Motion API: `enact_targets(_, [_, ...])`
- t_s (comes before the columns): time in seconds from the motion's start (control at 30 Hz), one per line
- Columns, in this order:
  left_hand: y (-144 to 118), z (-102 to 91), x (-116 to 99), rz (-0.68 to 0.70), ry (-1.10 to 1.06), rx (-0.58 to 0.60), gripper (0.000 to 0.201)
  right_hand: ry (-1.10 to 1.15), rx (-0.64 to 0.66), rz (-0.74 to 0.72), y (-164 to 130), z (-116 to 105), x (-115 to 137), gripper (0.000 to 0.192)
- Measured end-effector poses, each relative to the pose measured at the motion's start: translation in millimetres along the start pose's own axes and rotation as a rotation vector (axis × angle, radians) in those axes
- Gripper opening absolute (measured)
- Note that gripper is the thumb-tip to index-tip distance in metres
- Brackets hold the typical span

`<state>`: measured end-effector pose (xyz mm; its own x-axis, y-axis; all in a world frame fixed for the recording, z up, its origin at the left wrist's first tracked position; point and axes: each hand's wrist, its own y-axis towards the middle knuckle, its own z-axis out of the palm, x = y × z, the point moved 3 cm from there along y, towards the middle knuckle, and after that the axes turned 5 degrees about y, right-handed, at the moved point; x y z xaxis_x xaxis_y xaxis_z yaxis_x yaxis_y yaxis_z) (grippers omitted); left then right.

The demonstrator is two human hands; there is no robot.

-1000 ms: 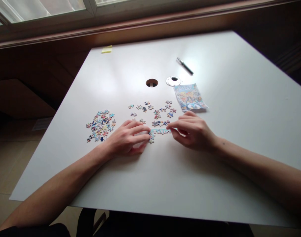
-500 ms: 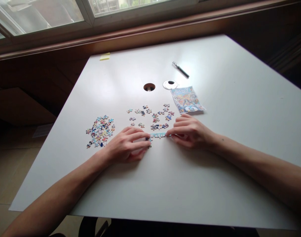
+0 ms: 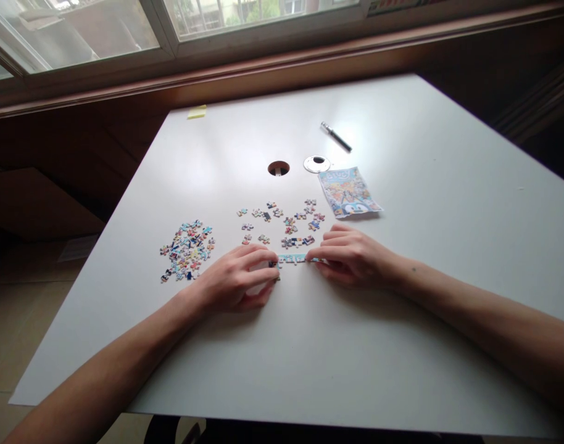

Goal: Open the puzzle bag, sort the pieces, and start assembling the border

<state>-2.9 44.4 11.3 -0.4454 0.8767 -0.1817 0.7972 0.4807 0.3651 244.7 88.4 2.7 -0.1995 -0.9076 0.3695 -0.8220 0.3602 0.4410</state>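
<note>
A short light-blue strip of joined puzzle pieces (image 3: 292,259) lies on the white table (image 3: 282,345) between my two hands. My left hand (image 3: 236,280) rests on the table with its fingertips pressed on the strip's left end. My right hand (image 3: 353,256) pinches the strip's right end with thumb and fingers. Several loose puzzle pieces (image 3: 286,220) are scattered just beyond the strip. A denser pile of puzzle pieces (image 3: 186,250) sits to the left of my left hand.
A colourful picture sheet (image 3: 349,192) lies beyond my right hand. Behind it are a white ring cap (image 3: 317,164), a round cable hole (image 3: 278,168) and a pen (image 3: 336,136). A yellow sticky pad (image 3: 197,111) sits at the far left corner under the window.
The view has tilted up, so everything sits lower in frame. Both hands stay on the ends of the strip, with my right fingers closing in slightly along it.
</note>
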Motion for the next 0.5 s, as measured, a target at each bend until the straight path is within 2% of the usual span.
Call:
enact_targets(0.27, [1.6, -1.4, -1.8, -0.014, 0.023, 0.026, 0.025, 0.016, 0.014, 0.019, 1.1, 1.2, 0.6, 0.018])
enact_targets(0.4, [-1.7, -2.3, 1.8, -0.054, -0.024, -0.075, 0.017, 0.078, -0.034, 0.1, 1.3, -1.2, -1.5, 0.008])
enact_targets(0.5, [-4.0, -3.1, 4.1, -0.081, -0.07, -0.144, 0.012, 0.084, -0.087, 0.182, 0.7, -3.4, -4.0, 0.018])
